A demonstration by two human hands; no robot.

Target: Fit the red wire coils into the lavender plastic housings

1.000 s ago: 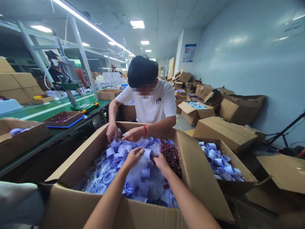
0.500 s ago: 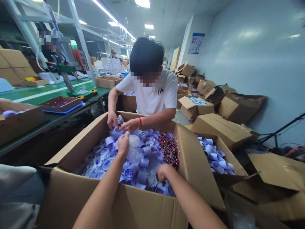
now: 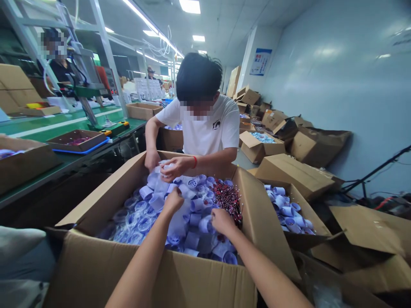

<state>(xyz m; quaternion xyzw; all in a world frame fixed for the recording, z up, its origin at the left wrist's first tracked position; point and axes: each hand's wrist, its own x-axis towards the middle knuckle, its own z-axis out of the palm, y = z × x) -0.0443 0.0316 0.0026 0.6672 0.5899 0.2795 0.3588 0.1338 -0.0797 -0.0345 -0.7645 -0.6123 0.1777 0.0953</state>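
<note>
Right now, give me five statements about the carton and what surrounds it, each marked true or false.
1. The red stemmed pieces lie inside the large carton. True.
2. The left hand is outside the large carton. False; it is over the purple cups.
3. A red band circles the wrist of the co-worker. True.
4. The blue tray is on the floor. False; it is on the green bench.
5. The co-worker wears a black shirt. False; it is white.

Lavender cups (image 3: 157, 202) are filling a brown carton (image 3: 154, 273) beside dark-red, white-tipped pieces (image 3: 228, 199), while a red band (image 3: 195, 161) is brightening a wrist below a white T-shirt (image 3: 201, 132).
</note>
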